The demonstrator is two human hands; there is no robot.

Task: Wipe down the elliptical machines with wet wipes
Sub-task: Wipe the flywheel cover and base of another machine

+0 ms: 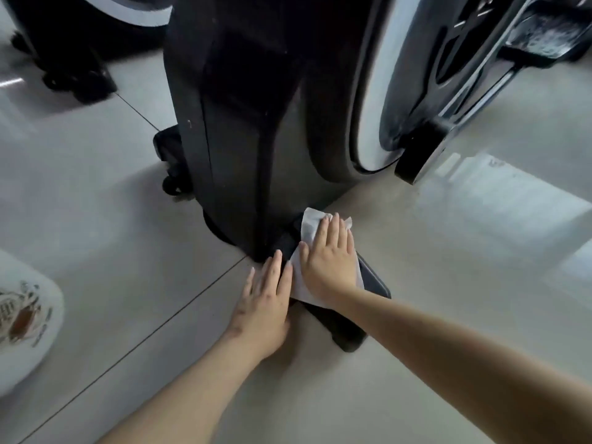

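Head view: the black elliptical machine (237, 123) towers over its floor foot (374, 280), whose long axis runs toward the person. The left hand (266, 302) lies flat alongside, while the nearer right hand (330, 261), fingers straight, presses a white wet wipe (309, 225) onto the foot's top.

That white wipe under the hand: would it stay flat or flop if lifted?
Probably floppy: the wet wipe drapes over the black base foot with a creased corner. Likely light, being thin. Under the flat right hand it probably slides, not rolls.
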